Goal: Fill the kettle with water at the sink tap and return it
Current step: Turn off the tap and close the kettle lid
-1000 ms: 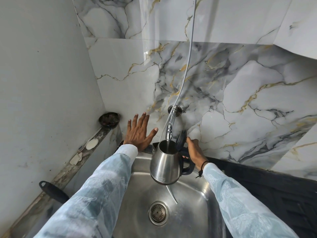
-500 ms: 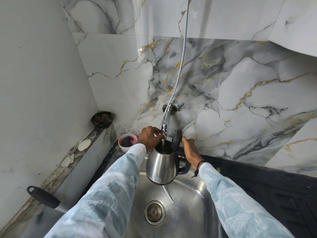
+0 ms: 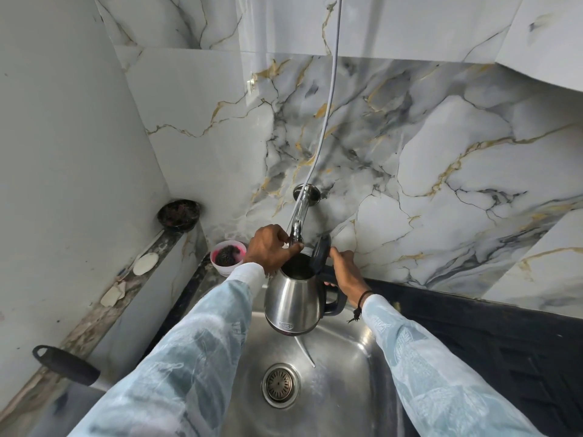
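Observation:
A steel kettle with a black handle and its black lid flipped up hangs above the steel sink, its mouth right under the wall tap. My right hand grips the kettle's handle. My left hand is closed around the tap's lower end, fingers on its valve. I cannot make out a stream of water between the tap and the kettle. Dark water shows inside the kettle.
A pink bowl with a dark scrubber stands left of the tap. On the left ledge lie soap pieces, a dark round dish and a black-handled tool. A black ribbed counter flanks the sink's right. A white hose hangs down.
My left hand came off the wall, where it was spread open, and closed on the tap's end. The water stream seen a second ago no longer shows. The kettle stayed under the tap.

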The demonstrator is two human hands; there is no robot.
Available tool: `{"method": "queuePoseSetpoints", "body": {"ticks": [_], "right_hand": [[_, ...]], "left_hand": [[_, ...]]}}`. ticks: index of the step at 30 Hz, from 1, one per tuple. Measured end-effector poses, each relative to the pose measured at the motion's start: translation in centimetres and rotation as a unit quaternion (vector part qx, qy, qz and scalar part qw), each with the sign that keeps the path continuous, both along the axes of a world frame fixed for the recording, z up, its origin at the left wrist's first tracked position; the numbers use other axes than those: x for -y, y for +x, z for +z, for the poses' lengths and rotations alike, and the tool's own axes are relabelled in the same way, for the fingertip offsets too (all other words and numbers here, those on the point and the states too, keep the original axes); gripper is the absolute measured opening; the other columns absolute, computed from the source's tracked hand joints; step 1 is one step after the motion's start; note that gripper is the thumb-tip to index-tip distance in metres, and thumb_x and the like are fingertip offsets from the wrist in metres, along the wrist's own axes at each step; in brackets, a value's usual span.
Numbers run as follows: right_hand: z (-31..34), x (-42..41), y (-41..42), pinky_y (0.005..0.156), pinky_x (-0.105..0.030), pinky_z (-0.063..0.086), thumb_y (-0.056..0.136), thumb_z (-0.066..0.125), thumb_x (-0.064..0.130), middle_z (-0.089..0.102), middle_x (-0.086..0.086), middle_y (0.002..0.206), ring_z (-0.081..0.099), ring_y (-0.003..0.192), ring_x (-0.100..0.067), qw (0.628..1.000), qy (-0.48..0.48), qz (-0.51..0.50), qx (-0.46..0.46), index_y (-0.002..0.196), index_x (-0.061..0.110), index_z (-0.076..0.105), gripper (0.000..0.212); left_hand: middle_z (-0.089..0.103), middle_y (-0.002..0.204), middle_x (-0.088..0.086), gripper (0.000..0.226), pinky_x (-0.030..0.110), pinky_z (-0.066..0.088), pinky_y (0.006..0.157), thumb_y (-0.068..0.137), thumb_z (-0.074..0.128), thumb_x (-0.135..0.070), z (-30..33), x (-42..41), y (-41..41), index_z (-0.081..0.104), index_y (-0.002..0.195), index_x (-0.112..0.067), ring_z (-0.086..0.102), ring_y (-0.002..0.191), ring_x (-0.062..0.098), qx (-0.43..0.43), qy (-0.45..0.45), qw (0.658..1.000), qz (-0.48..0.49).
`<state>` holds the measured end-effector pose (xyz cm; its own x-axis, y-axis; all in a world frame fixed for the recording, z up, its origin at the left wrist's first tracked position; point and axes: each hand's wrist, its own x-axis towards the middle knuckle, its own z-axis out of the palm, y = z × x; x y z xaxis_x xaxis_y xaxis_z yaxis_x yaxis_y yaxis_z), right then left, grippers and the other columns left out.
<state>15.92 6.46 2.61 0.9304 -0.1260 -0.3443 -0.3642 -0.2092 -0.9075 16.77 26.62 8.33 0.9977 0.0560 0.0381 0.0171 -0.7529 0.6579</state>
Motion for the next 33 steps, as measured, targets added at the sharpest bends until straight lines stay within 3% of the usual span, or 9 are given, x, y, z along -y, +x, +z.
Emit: {"method": "queuePoseSetpoints", "body": {"ticks": [4,6,12,15,17,20,24,29,33], "right_hand": [[0.3,0.0,-0.7,0.067,-0.031,0.051,0.091,0.063,0.065,0.06,-0.008,0.122,0.062,0.098,-0.014,1.0,0.012,0.014,-0.012,0.131,0.005,0.048,0.073],[0.4,0.1,-1.2,0.063,-0.026,0.043,0.088,0.069,0.072,0.055,0.001,0.114,0.055,0.092,-0.006,1.0,0.014,0.018,-0.009,0.128,0.01,0.044,0.079],[0.7,0.6,-3.5,0.086,-0.045,0.063,0.081,0.085,0.065,0.06,-0.016,0.136,0.068,0.12,-0.032,1.0,0.013,0.025,-0.001,0.133,0.007,0.042,0.089],[1.5,1.3,-4.9,0.106,-0.055,0.058,0.076,0.088,0.066,0.058,-0.015,0.139,0.067,0.123,-0.035,0.998,-0.036,0.042,0.004,0.136,0.01,0.039,0.095],[2.1,1.7,-5.8,0.109,-0.056,0.055,0.076,0.091,0.061,0.056,-0.015,0.143,0.064,0.127,-0.037,0.998,-0.041,0.047,0.01,0.137,0.012,0.038,0.094],[3.1,2.5,-7.2,0.112,-0.056,0.054,0.077,0.094,0.053,0.056,-0.015,0.147,0.063,0.131,-0.037,0.997,-0.051,0.049,0.021,0.139,0.011,0.036,0.095],[4.3,4.1,-9.3,0.111,-0.055,0.055,0.075,0.096,0.052,0.059,-0.016,0.144,0.067,0.128,-0.037,0.997,-0.049,0.049,0.021,0.141,0.012,0.035,0.098],[4.8,8.5,-11.5,0.096,-0.046,0.062,0.081,0.09,0.058,0.057,-0.009,0.133,0.073,0.093,-0.022,0.999,-0.03,-0.011,0.032,0.132,0.012,0.039,0.085],[5.6,11.8,-12.7,0.084,-0.038,0.06,0.087,0.087,0.056,0.051,-0.008,0.137,0.067,0.101,-0.017,0.998,-0.002,-0.057,0.04,0.138,0.006,0.038,0.087]], "left_hand": [[0.071,0.101,0.007,0.04,0.036,0.05,0.083,0.089,0.066,-0.049,-0.4,-2.3,-0.7,0.073,0.1,-0.012,0.065,0.094,0.025,0.014,-0.04,0.999,0.024],[0.072,0.105,0.007,0.041,0.03,0.044,0.074,0.094,0.06,-0.047,-0.5,-3.4,-1.4,0.073,0.105,-0.01,0.062,0.091,0.022,0.014,-0.06,0.996,0.065],[0.072,0.091,0.025,0.048,0.032,0.04,0.076,0.098,0.056,-0.044,0.1,-5.0,-5.2,0.07,0.087,0.001,0.064,0.086,0.036,-0.027,-0.094,0.992,0.083],[0.06,0.07,0.012,0.048,0.034,0.041,0.073,0.098,0.056,-0.044,0.5,-4.3,-7.3,0.054,0.06,-0.014,0.057,0.076,0.03,-0.039,-0.089,0.993,0.073],[0.066,0.076,0.014,0.046,0.036,0.049,0.078,0.098,0.057,-0.046,0.8,-3.7,-8.6,0.057,0.062,-0.017,0.063,0.082,0.035,-0.058,-0.104,0.991,0.062],[0.075,0.108,0.023,0.046,0.051,0.06,0.089,0.095,0.059,-0.051,1.2,-2.4,-10.3,0.075,0.091,-0.009,0.069,0.102,0.038,-0.11,-0.144,0.983,0.036],[0.073,0.12,0.014,0.05,0.038,0.058,0.071,0.084,0.065,-0.056,1.0,0.2,-12.2,0.075,0.112,-0.016,0.068,0.08,0.029,-0.188,-0.205,0.96,0.037],[0.075,0.112,0.01,0.058,0.032,0.053,0.065,0.064,0.078,-0.06,0.7,4.9,-13.8,0.078,0.101,-0.015,0.066,0.075,0.028,-0.232,-0.282,0.93,0.029],[0.076,0.105,0.013,0.043,0.038,0.057,0.073,0.071,0.083,-0.042,0.4,8.9,-13.8,0.078,0.102,-0.012,0.067,0.078,0.03,-0.215,-0.334,0.917,0.034]]}}
